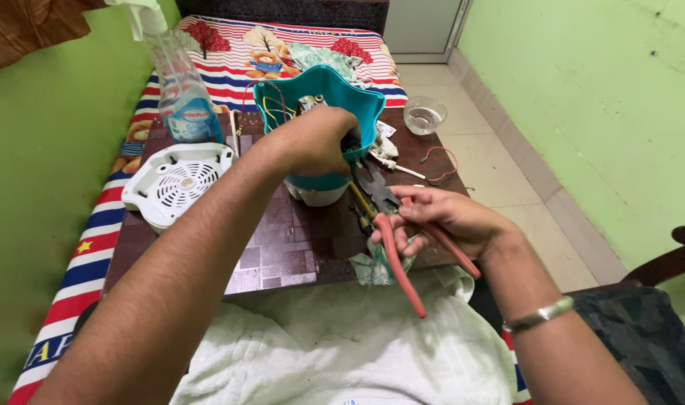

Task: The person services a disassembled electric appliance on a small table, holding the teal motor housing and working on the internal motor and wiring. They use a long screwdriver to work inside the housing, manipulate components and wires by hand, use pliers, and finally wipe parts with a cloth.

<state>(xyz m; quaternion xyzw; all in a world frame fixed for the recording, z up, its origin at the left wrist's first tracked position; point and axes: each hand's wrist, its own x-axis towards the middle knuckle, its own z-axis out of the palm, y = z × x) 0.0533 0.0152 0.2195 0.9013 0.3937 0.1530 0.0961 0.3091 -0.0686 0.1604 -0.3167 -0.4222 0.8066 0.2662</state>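
My left hand (316, 141) grips the rim of a teal plastic appliance shell (324, 86) that stands on a white base on the brown board (282, 240). Coloured wires show inside the shell. My right hand (447, 219) holds red-handled pliers (393, 251), whose dark jaws point up toward the shell's near edge, just below my left hand. A yellow-handled tool lies partly hidden under the pliers.
A white vented round cover (176, 182) lies at the board's left. A clear spray bottle (183, 90) stands behind it. A small glass bowl (425, 115) and a red wire loop (441, 163) sit at the right. A white towel (335, 345) covers my lap.
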